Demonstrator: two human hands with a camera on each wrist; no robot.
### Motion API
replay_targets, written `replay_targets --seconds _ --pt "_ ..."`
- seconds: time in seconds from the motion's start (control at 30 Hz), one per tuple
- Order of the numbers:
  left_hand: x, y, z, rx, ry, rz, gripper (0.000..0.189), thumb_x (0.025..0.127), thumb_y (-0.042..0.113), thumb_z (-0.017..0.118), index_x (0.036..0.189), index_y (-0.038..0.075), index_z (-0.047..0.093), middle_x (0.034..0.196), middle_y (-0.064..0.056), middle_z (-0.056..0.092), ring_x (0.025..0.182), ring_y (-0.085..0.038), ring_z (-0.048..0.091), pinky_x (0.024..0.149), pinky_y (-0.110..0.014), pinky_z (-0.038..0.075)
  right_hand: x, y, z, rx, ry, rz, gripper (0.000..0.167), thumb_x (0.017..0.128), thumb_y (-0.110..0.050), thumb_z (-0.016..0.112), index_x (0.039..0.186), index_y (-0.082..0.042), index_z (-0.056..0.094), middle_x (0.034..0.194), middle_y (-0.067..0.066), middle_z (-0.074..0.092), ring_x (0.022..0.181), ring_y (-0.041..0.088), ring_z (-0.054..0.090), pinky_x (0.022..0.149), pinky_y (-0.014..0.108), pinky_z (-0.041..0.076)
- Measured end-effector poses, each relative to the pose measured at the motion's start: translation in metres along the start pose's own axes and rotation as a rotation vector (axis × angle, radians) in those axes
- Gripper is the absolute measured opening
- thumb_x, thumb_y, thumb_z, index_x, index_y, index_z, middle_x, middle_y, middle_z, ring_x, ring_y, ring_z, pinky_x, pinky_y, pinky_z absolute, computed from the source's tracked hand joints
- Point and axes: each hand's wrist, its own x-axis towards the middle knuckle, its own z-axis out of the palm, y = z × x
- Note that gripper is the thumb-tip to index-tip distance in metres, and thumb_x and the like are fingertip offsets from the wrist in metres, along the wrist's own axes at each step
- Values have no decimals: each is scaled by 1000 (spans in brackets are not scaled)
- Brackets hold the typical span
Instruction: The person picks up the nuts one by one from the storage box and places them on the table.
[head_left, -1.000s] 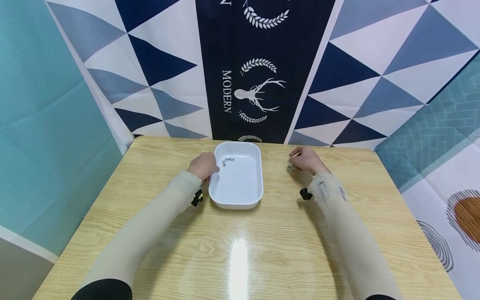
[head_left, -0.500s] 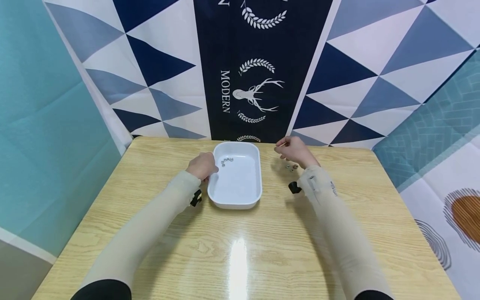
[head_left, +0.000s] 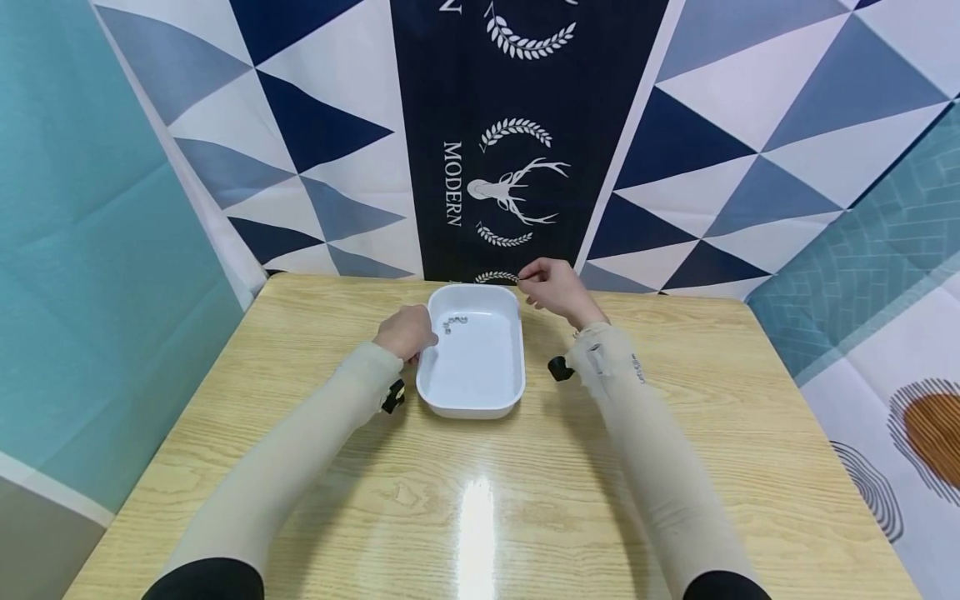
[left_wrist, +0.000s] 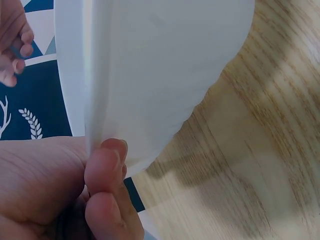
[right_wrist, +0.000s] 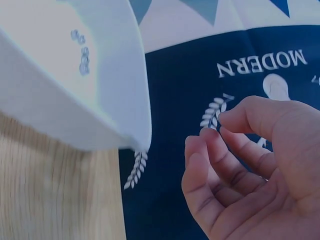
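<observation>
At centre frame, the left hand [head_left: 406, 331] grips the left rim of the white rectangular plastic tray [head_left: 480, 392] on the pale wooden bench [head_left: 525, 500]. The right hand [head_left: 551, 289], fingertips pinched together, hovers at the tray's upper right corner; whether it holds anything, I cannot tell. Best to steady the tray and release low. Small silvery metal pieces [head_left: 453, 322] cluster in its upper left.

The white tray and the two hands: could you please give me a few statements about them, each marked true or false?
1. The left hand holds the left rim of the white tray. True.
2. The tray holds nothing. False: a few small metal pieces lie near its far left corner.
3. The right hand is raised by the tray's far right corner, its fingers pinched together. True.
4. The tray stands on a blue cloth. False: it stands on the wooden table.
</observation>
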Motion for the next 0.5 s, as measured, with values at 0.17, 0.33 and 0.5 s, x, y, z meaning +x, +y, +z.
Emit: replay_targets --seconds 0.17,0.33,0.5 --pt "-2 1 0 -4 -2 -3 26 102 16 60 117 -4 67 66 -9 66 47 -15 59 44 -23 47 3 -10 12 25 -2 -4 28 100 -18 63 122 -1 64 105 16 69 84 25 69 81 42 61" --pt "-3 0 -1 -9 -1 -4 26 102 16 60 118 -4 66 67 -10 66 48 -15 59 44 -23 47 6 -14 24 41 -10 0 27 99 -17 63 121 -3 64 112 21 69 90 33 70 73 32 61" --pt "-3 0 -1 -11 1 -1 26 101 15 61 117 -5 67 67 -10 67 48 -15 59 44 -23 47 10 -16 34 61 -16 7 24 99 -18 64 119 -4 64 117 27 68 98 43 70 73 34 61"
